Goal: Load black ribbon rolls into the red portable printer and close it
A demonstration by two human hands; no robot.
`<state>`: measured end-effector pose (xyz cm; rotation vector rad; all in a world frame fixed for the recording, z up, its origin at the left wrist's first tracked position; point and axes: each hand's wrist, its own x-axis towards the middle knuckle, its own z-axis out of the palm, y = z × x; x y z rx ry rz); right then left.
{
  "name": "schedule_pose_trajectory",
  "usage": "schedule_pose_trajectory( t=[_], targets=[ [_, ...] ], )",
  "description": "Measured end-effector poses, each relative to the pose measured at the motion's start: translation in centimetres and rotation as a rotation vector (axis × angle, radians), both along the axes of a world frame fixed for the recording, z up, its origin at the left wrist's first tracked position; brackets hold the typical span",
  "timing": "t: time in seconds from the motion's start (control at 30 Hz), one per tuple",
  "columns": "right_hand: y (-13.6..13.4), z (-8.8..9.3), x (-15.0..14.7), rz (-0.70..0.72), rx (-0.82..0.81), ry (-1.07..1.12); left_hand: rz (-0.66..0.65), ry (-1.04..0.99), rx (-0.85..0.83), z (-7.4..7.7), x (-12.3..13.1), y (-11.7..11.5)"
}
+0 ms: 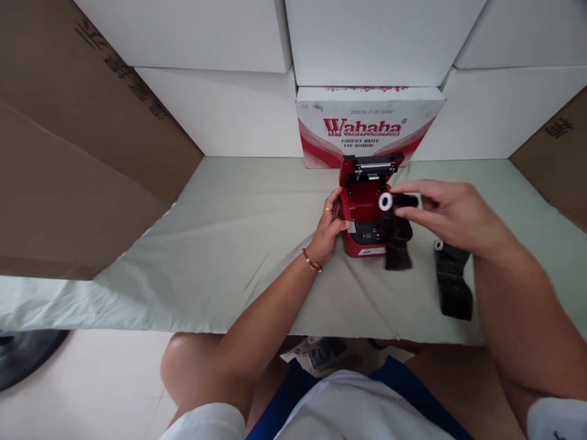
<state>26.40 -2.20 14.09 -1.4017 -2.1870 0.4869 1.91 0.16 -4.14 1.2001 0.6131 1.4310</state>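
A small red and black label printer (365, 203) stands on the cloth with its lid tipped up and its red inner bay showing. My left hand (329, 229) grips the printer's left side, its thumb over the front corner and its fingers along the wall. Between the thumb and fingers of my right hand (440, 208) is a black roll (405, 201) with a white core, held just above the printer's right side. A loose black strip hangs from it in front of the printer. A second black roll (454, 278) with a trailing strip lies on the cloth, partly hidden by my right forearm.
Behind the printer sits a white and red Wahaha water carton (367, 125), with stacked white boxes (215, 110) around it. Brown cardboard panels (82, 165) flank both sides. A pale green cloth (238, 244) covers the table up to its front edge near my knees.
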Motion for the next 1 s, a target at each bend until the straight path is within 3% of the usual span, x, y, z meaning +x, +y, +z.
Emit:
schedule_pose_trajectory(
  t=[0.13,0.33,0.5,0.63,0.73,0.87,0.93,1.0],
  targets=[
    [4.2,-2.7,-4.2,0.032,0.047,-0.214,0.022,-0.008,-0.017,0.2,0.1,-0.1],
    [5.7,-4.2,-6.3,-0.013,0.014,-0.443,0.009,0.032,0.017,0.0,0.1,-0.2],
    [5.0,-4.0,-5.3,0.112,0.051,-0.254,0.017,0.018,0.009,0.1,0.2,-0.4],
    [1.2,-3.8,-3.0,0.253,0.122,0.003,0.023,0.060,0.015,0.3,0.2,-0.9],
    [-1.9,-4.4,-1.1,0.308,0.165,0.061,0.198,0.226,0.079,1.0,0.0,-2.1],
    [-3.5,-6.0,0.4,0.280,0.227,0.097,0.640,0.563,0.407,2.8,-0.2,-4.6],
    [-3.3,-6.7,0.7,0.283,0.249,0.123,0.718,0.710,0.619,3.7,0.0,-5.8],
    [-3.0,-7.0,0.9,0.309,0.257,0.148,0.700,0.815,0.790,4.1,0.4,-6.7]
  ],
)
